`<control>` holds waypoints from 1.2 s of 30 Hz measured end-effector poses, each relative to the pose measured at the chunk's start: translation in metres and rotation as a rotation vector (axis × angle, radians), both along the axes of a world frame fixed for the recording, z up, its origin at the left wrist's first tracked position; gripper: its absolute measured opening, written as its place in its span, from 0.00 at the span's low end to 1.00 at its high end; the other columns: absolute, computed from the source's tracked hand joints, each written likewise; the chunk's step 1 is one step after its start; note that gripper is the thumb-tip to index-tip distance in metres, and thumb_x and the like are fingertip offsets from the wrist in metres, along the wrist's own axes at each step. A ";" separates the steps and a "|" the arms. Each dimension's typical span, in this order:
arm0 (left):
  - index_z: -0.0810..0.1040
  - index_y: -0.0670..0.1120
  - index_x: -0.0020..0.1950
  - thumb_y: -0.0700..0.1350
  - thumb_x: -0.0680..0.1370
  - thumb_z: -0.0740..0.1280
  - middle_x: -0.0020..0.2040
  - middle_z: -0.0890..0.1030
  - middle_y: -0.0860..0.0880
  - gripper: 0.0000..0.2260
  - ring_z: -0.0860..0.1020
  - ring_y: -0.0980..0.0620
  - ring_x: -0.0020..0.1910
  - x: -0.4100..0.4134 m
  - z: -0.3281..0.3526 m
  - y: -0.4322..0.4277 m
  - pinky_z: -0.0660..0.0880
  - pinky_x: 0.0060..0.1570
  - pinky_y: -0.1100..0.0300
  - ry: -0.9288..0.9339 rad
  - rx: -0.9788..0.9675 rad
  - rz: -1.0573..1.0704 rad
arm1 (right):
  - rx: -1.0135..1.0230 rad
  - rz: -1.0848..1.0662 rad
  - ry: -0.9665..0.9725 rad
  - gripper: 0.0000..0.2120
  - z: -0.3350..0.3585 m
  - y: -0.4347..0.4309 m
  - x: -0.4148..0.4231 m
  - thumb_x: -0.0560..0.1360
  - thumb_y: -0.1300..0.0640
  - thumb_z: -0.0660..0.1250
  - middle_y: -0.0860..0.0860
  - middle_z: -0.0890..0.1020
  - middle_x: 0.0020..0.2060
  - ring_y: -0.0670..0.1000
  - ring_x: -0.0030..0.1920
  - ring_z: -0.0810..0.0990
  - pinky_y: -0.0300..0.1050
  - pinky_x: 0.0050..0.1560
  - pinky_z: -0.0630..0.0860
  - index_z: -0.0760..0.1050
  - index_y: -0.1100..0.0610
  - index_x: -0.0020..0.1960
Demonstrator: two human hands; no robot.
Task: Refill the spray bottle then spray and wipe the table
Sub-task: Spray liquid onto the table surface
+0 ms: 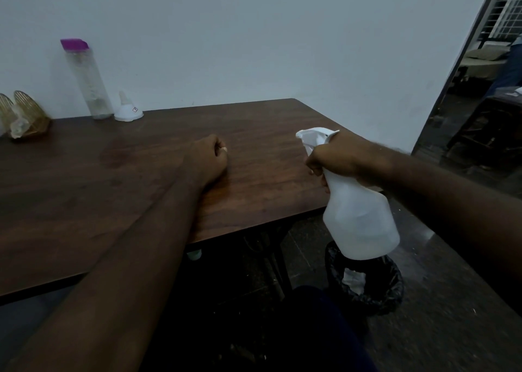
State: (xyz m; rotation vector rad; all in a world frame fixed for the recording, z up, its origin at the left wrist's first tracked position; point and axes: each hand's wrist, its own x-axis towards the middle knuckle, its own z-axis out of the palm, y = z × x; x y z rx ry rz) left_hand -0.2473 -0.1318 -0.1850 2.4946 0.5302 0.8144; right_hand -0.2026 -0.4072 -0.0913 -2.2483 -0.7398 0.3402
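Observation:
My right hand [337, 158] grips the neck and trigger of a white spray bottle [360, 216], held in the air past the table's right edge with its nozzle pointing left over the tabletop. My left hand [210, 158] rests as a closed fist on the dark wooden table [84, 202], with nothing visible in it. A tall clear bottle with a purple cap [87, 80] stands at the back left against the wall. Beside it sits a white funnel [128, 110], upside down.
A golden wire holder [26, 115] with something clear in it sits at the far left. A bin lined with a black bag [367, 284] stands on the floor below the spray bottle. A white wall runs behind the table; a doorway opens at the right.

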 end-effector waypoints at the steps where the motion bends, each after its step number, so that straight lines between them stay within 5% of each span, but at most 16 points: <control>1: 0.77 0.46 0.52 0.45 0.79 0.63 0.46 0.79 0.47 0.05 0.76 0.46 0.45 0.000 0.000 0.000 0.74 0.48 0.53 -0.002 0.005 0.001 | -0.004 -0.012 -0.006 0.16 -0.001 0.000 0.000 0.61 0.64 0.65 0.55 0.81 0.36 0.56 0.36 0.79 0.50 0.37 0.78 0.80 0.41 0.30; 3: 0.77 0.45 0.52 0.45 0.79 0.63 0.45 0.79 0.47 0.06 0.76 0.46 0.45 -0.001 -0.001 0.000 0.74 0.48 0.53 -0.013 0.004 -0.002 | -0.015 -0.052 -0.035 0.14 -0.004 0.001 0.001 0.61 0.64 0.65 0.51 0.79 0.25 0.54 0.30 0.78 0.43 0.30 0.75 0.79 0.46 0.26; 5: 0.77 0.45 0.52 0.45 0.79 0.63 0.45 0.78 0.47 0.06 0.77 0.46 0.46 -0.001 0.000 -0.001 0.75 0.49 0.52 -0.015 0.002 -0.007 | -0.046 -0.049 -0.056 0.22 -0.005 0.001 0.000 0.62 0.65 0.64 0.46 0.76 0.19 0.52 0.26 0.77 0.38 0.25 0.72 0.77 0.38 0.24; 9: 0.77 0.46 0.51 0.46 0.80 0.63 0.45 0.79 0.47 0.05 0.76 0.47 0.46 -0.001 0.000 -0.001 0.75 0.49 0.53 -0.002 -0.003 -0.008 | -0.035 -0.074 0.018 0.08 -0.005 0.001 0.002 0.62 0.65 0.66 0.56 0.81 0.32 0.56 0.33 0.79 0.47 0.35 0.77 0.80 0.54 0.34; 13: 0.77 0.46 0.51 0.46 0.80 0.63 0.46 0.80 0.47 0.05 0.77 0.47 0.45 -0.002 0.001 -0.002 0.76 0.49 0.52 -0.009 0.001 -0.015 | -0.036 -0.013 0.015 0.19 0.002 0.009 -0.002 0.61 0.63 0.67 0.63 0.83 0.46 0.58 0.40 0.79 0.54 0.42 0.78 0.80 0.59 0.51; 23: 0.75 0.48 0.49 0.48 0.81 0.62 0.44 0.78 0.48 0.06 0.76 0.50 0.43 -0.003 0.003 -0.006 0.74 0.44 0.54 0.032 0.000 -0.014 | 0.147 0.050 0.051 0.21 0.052 0.063 0.007 0.59 0.63 0.66 0.63 0.84 0.44 0.58 0.36 0.82 0.59 0.45 0.81 0.77 0.65 0.51; 29: 0.76 0.48 0.46 0.64 0.80 0.48 0.38 0.78 0.50 0.25 0.77 0.52 0.38 -0.011 0.005 -0.016 0.76 0.41 0.51 -0.202 -0.085 -0.091 | 0.424 0.064 0.028 0.16 0.049 0.097 0.009 0.63 0.64 0.67 0.59 0.80 0.38 0.55 0.33 0.79 0.50 0.37 0.80 0.77 0.68 0.49; 36: 0.68 0.48 0.72 0.72 0.72 0.56 0.50 0.78 0.54 0.37 0.77 0.58 0.46 -0.018 0.009 -0.021 0.75 0.45 0.62 -0.173 -0.085 -0.203 | 0.600 0.179 0.066 0.15 0.027 0.117 0.011 0.68 0.69 0.64 0.62 0.80 0.42 0.54 0.34 0.78 0.47 0.38 0.80 0.78 0.63 0.54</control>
